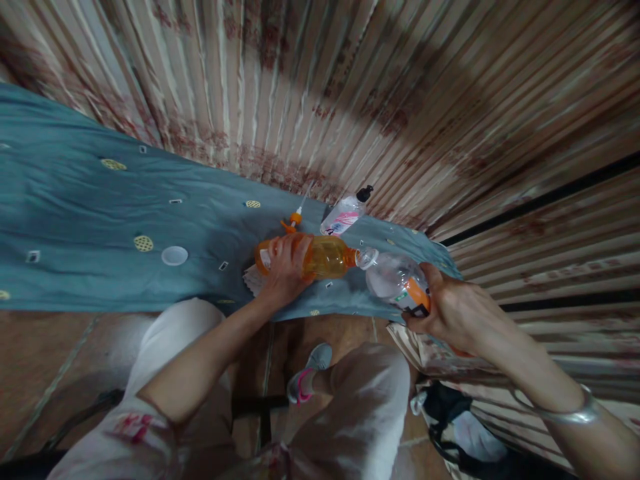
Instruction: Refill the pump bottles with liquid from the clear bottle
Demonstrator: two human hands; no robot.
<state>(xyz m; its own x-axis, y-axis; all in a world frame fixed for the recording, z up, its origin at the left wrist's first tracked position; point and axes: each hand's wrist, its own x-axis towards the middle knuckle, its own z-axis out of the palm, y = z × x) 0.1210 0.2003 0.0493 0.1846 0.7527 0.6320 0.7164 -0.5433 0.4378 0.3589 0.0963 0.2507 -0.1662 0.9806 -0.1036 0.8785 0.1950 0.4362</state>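
Observation:
My left hand (pixel 290 263) is closed around an orange bottle (pixel 327 257), which is tipped on its side with its neck to the right. In my right hand (pixel 445 303) is a clear plastic bottle (pixel 393 277) with an orange label, tilted so that its mouth faces left. The two mouths meet or nearly meet; whether they touch, I cannot tell. Behind the orange bottle lies an orange pump top (pixel 294 220) with a thin pale tube. A clear bottle with pink print (pixel 344 215) and a black cap stands or leans close by.
A teal patterned cloth (pixel 90 220) covers the narrow table. A small white round lid or dish (pixel 175 255) lies on it to the left. Pleated curtains (pixel 240 87) hang behind and to the right. A black bag (pixel 455 420) rests low at the right.

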